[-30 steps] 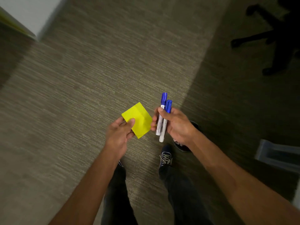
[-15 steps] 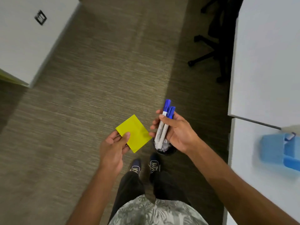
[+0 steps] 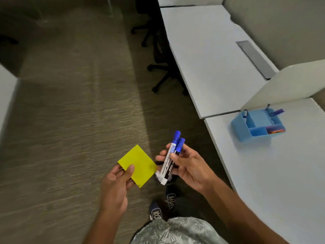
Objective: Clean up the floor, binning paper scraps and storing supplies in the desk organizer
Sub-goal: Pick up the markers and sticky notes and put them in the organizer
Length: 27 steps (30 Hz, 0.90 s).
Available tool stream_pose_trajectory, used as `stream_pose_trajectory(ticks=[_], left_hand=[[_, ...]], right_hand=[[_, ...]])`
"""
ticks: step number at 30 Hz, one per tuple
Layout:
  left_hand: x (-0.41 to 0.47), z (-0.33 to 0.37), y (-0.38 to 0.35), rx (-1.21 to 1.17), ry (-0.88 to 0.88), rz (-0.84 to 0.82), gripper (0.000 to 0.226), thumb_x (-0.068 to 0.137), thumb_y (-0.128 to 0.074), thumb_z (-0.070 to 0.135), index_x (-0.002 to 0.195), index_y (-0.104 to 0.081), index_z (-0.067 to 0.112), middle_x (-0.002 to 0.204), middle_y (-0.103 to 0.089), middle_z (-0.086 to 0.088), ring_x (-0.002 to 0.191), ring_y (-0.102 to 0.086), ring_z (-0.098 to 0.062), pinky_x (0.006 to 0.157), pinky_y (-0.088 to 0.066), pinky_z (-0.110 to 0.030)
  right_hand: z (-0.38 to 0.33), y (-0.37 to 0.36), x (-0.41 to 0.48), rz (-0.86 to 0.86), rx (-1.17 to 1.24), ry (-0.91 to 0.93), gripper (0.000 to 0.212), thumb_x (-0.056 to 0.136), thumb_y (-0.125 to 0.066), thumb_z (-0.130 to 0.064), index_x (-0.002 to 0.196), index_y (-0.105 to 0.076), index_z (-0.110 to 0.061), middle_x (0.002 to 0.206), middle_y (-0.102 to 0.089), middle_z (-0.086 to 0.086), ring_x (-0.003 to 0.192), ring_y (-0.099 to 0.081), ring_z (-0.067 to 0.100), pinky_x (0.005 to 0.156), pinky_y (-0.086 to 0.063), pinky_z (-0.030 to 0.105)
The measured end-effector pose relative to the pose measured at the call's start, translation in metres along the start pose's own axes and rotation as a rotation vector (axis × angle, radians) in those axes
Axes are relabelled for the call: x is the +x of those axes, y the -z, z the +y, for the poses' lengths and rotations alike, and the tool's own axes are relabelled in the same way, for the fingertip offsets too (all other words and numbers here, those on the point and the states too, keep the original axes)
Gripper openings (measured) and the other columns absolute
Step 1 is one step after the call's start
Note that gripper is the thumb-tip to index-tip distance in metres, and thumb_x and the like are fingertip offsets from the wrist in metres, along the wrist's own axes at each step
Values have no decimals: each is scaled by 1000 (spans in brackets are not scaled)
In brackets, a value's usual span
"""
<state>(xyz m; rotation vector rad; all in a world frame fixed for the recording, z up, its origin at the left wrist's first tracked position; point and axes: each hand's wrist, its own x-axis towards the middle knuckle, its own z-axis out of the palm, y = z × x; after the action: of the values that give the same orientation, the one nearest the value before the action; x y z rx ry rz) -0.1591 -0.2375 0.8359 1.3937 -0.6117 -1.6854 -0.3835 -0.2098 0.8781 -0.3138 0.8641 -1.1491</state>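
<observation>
Blurred print on the white marker (image 3: 168, 162) barrels, perhaps "EXPO", otherwise unreadable.

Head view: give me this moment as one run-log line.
left hand: holds yellow sticky pad | right hand: holds two blue markers | blue organizer: on desk, not reached

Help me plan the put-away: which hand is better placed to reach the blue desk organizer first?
Probably the right hand. It holds the two blue-capped markers on the side nearer the white desk, where the blue desk organizer sits. The left hand, holding the yellow sticky-note pad, would have to cross over.
</observation>
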Motion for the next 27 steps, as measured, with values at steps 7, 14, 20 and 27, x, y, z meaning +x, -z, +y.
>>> stream_pose_trajectory(ticks=[7, 14, 20, 27], left_hand=[[1, -11, -53, 71, 67, -169, 26, 93, -59, -1, 117, -64, 6, 107, -75, -10, 85, -74, -15, 71, -63, -29], [-2, -30, -121, 144, 71, -305, 23, 92, -62, 1, 112, -67, 10, 101, -79, -6, 85, -76, -15, 68, -63, -29], [-4, -51, -196, 166, 76, -366, 20, 91, -62, 0, 104, -72, 12, 102, -78, -9, 85, -76, -17, 78, -60, -38], [-7, -79, -278, 212, 81, -381, 22, 93, -61, 0, 111, -69, 9, 102, -78, -10, 89, -76, -20, 79, -61, -38]], right_hand=[[-19, 32, -42, 298, 16, 173, 36, 82, -65, 2, 117, -61, 1, 103, -64, 22, 110, -68, 43, 94, -51, 65], [-58, 89, -82, 622, -30, 347, 19, 91, -64, 1, 110, -68, -4, 105, -74, 17, 98, -74, 34, 78, -63, 40], [-102, 150, -102, 730, -8, 404, 23, 91, -65, 4, 113, -65, -2, 111, -71, 20, 98, -74, 35, 86, -61, 47], [-153, 220, -113, 710, 25, 437, 29, 90, -65, 6, 117, -63, -2, 110, -73, 20, 98, -74, 35, 76, -63, 41]])
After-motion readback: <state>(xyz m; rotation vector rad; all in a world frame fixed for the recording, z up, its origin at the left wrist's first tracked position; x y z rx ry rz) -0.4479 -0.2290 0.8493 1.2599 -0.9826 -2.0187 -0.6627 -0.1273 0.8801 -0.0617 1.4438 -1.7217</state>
